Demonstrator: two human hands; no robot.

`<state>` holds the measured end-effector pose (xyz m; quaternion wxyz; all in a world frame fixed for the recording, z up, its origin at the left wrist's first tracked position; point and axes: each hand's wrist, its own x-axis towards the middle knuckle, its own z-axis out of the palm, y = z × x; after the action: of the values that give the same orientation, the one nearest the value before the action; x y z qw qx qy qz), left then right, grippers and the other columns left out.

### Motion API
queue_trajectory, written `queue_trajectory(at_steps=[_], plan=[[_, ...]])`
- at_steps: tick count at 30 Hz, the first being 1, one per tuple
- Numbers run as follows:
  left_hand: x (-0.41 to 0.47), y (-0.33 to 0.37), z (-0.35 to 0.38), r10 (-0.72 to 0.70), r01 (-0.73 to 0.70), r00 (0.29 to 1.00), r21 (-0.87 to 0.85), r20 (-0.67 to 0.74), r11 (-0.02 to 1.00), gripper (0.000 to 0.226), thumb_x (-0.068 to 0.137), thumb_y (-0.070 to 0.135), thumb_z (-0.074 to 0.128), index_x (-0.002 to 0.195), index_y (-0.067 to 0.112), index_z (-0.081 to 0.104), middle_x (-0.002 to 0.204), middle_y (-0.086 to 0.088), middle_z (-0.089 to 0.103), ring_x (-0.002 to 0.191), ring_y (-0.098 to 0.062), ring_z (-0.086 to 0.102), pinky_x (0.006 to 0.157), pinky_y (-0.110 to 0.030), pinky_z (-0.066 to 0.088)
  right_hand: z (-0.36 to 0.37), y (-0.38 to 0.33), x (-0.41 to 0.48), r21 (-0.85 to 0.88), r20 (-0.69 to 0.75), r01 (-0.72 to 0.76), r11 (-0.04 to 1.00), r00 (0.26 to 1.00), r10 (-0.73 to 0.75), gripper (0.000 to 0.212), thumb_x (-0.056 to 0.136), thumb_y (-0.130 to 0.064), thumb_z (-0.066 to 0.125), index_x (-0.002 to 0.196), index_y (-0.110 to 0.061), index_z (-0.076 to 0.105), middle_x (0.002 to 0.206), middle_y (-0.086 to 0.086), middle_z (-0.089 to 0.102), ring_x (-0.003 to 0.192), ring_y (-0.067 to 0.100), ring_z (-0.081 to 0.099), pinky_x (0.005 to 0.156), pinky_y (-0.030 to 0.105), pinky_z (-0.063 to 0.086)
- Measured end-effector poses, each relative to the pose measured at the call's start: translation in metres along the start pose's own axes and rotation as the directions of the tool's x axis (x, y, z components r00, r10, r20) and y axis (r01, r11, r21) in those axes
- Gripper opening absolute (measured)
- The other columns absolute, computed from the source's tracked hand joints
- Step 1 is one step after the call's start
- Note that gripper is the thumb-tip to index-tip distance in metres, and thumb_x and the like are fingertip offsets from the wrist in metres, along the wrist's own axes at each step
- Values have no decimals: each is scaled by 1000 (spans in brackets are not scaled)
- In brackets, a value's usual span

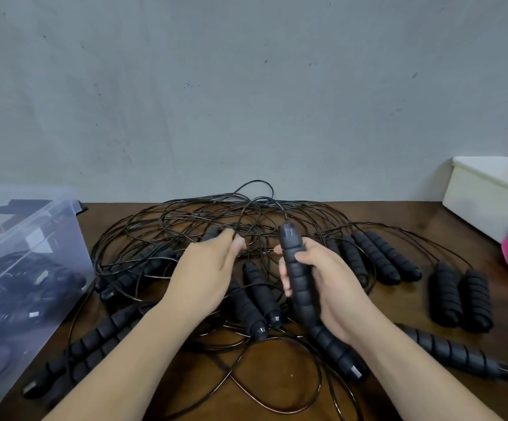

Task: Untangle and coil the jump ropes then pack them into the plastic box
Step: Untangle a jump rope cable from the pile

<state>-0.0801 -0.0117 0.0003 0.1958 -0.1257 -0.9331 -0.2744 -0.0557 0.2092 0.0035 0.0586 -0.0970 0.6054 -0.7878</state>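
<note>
While my right hand [322,287] grips one handle [292,259], my left hand [207,268], pinching cord [222,205] at twelve o'clock, should tease slowly.

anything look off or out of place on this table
The cords lie in one tangled heap at the back of the table, loops crossing, and handles point every way around it. Nothing looks broken or spilled.

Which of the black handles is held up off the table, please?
The handle gripped in the right hand, its cord end pointing up near the centre; the rest lie flat on the table.
</note>
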Motion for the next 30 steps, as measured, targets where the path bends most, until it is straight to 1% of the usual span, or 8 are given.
queue_trajectory(at_steps=[2,5,10,13,15,19,23,30], plan=[[-5,12,3,91,-96,995,112,52,989,41,109,53,27,101,27,56,83,5,65,82,-24,63,74,-39,44,-1,-1,-2,101,38,-33,994,999,29,23,86,-17,64,105,-5,70,77,13,53,64,23,49,59,35,44],[-13,23,11,194,-219,971,204,137,954,29,112,42,31,99,25,50,86,2,65,88,-25,63,72,-35,29,2,4,-4,9,44,-65,998,997,64,19,85,-17,81,98,-7,70,70,8,53,60,18,48,54,29,45],[-16,20,17,311,-397,900,279,305,874,57,93,39,5,113,28,57,92,4,66,88,-25,66,84,-39,44,12,15,-5,-167,-73,48,985,995,-61,10,93,-15,80,93,-6,76,81,14,72,70,23,64,72,32,58],[-16,20,17,345,-385,918,226,195,895,31,106,46,18,93,32,43,72,11,47,75,-19,62,73,-35,44,11,15,-2,-150,-183,-2,989,983,-26,21,95,-14,78,79,-5,67,71,16,66,59,25,61,64,36,55],[-14,19,17,400,-411,912,209,96,887,23,108,42,32,88,32,33,68,14,38,65,-17,57,65,-31,41,10,12,-3,-109,-153,-57,992,987,40,21,96,-16,77,82,-3,69,73,18,67,59,25,60,63,35,55],[-13,15,18,489,-487,869,305,77,818,22,106,35,36,88,28,47,69,11,55,63,-15,59,62,-28,38,9,5,-6,-97,-102,-38,995,994,28,19,95,-16,78,90,2,74,80,17,71,63,23,61,65,31,55],[-16,14,20,483,-500,865,285,134,818,27,110,40,33,93,27,50,70,11,54,63,-14,56,62,-28,39,9,5,-6,-180,-126,21,983,991,-44,16,95,-10,76,84,-1,71,74,15,69,61,21,59,64,26,54],[-17,17,22,486,-500,865,265,123,824,30,112,44,31,96,26,49,71,10,55,62,-17,57,56,-32,45,2,-6,-7,-161,-47,-125,979,992,119,25,98,-17,73,78,-2,68,68,12,63,56,17,53,59,24,50]])
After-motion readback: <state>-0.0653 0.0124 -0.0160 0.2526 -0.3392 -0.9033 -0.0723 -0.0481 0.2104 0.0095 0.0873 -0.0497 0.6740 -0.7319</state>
